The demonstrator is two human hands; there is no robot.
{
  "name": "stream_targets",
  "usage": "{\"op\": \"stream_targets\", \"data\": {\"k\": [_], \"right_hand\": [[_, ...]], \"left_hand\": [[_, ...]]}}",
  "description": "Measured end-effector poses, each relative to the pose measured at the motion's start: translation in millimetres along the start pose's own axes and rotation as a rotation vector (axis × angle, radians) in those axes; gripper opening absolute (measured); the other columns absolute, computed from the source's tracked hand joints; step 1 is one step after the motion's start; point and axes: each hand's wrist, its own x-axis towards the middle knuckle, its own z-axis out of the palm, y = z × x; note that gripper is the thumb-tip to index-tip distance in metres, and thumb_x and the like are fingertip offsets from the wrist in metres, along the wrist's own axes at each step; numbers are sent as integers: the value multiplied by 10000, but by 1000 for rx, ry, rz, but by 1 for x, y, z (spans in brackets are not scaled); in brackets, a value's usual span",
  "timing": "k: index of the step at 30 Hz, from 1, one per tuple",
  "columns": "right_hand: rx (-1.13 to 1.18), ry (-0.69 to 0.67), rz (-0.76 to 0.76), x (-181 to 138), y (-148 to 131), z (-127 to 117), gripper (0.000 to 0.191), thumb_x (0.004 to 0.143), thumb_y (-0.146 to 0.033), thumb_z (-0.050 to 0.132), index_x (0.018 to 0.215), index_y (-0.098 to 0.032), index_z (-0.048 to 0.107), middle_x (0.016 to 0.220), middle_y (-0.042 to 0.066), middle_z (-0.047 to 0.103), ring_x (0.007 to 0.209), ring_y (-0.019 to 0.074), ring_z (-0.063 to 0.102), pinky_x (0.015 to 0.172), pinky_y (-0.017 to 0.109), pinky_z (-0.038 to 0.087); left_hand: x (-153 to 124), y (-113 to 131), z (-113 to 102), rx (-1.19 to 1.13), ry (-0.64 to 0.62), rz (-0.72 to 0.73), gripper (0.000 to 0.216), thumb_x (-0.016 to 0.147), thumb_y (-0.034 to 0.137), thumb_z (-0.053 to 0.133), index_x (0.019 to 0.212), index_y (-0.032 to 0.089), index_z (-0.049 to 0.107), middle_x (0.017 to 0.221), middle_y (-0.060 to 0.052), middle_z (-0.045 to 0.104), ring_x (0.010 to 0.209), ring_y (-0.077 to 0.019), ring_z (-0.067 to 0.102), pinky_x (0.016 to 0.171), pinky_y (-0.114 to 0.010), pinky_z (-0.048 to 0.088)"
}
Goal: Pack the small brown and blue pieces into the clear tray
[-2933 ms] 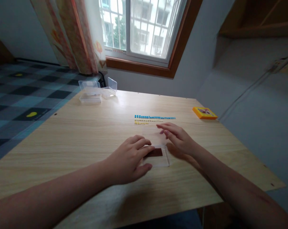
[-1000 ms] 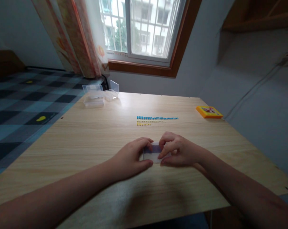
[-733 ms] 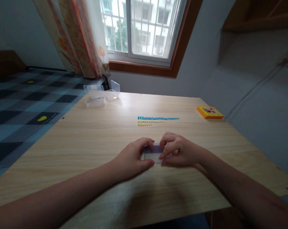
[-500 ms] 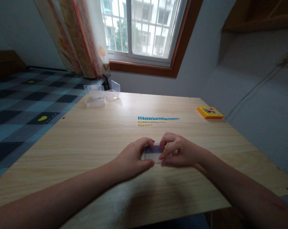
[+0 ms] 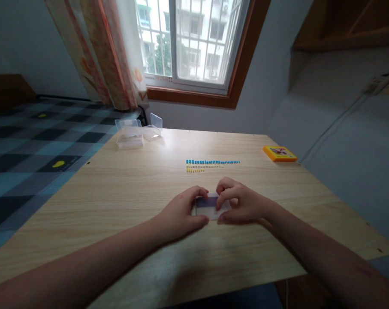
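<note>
A small clear, flat rectangular case [image 5: 207, 212] with a purplish band across its far part lies low over the table between my hands. My left hand [image 5: 188, 210] grips its left end, thumb on the near edge and fingers on the far edge. At the right end, my right hand [image 5: 239, 201] holds it with curled fingers, thumb at the near corner. Beyond the hands, small blue pieces [image 5: 210, 162] stand in a long row. Shorter rows of tiny pale pieces [image 5: 203, 167] and yellow pieces [image 5: 194, 171] lie just nearer.
Two open clear plastic boxes [image 5: 130, 140] stand at the table's far left corner. An orange-yellow box [image 5: 279, 153] lies by the right edge. The wooden table [image 5: 117, 189] borders a checked bed [image 5: 27, 146] on the left and a wall on the right.
The camera view has tilted and shifted slightly. My right index finger has drawn back a little on the case; my left hand keeps its grip.
</note>
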Motion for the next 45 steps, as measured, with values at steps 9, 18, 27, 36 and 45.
{"op": "stream_targets", "data": {"k": [9, 18, 27, 36, 45], "right_hand": [[-56, -166, 103, 1, -10, -10, 465, 740, -415, 899, 1088, -211, 668, 1357, 130, 573, 1273, 288, 543, 1064, 464, 465], [-17, -18, 215, -16, -13, 8, 501, 746, -226, 848, 1196, -218, 627, 1349, 115, 621, 1208, 273, 604, 1029, 442, 481], [6, 105, 453, -21, -28, 10, 549, 730, -153, 796, 1248, -215, 628, 1162, 72, 696, 1018, 227, 650, 905, 378, 508], [-131, 155, 473, -47, -38, -31, 493, 791, -253, 797, 1248, -190, 621, 1194, 101, 720, 1067, 242, 678, 862, 359, 517], [-412, 489, 769, -93, 13, -121, 495, 782, -353, 811, 1224, -182, 668, 1262, 138, 715, 1105, 276, 688, 947, 415, 532]], "left_hand": [[0, -5, 0, -35, -1, 38, 466, 688, 206, 744, 1126, 218, 587, 1236, -94, 675, 1098, -281, 656, 977, -477, 528], [2, -9, -3, -93, 87, 17, 493, 908, 453, 655, 1315, 192, 562, 1291, -144, 655, 1154, -299, 647, 1023, -531, 512], [14, -19, -12, -173, 246, -39, 414, 981, 487, 520, 1271, 198, 586, 1314, -148, 636, 1233, -288, 605, 1003, -486, 535], [12, -10, -18, -222, 261, -84, 436, 959, 556, 523, 1208, 210, 608, 1247, -133, 658, 1204, -299, 621, 938, -472, 587], [10, -16, -22, -209, 273, -78, 433, 974, 575, 519, 1193, 226, 653, 1217, -137, 693, 1193, -321, 645, 913, -465, 603]]}}
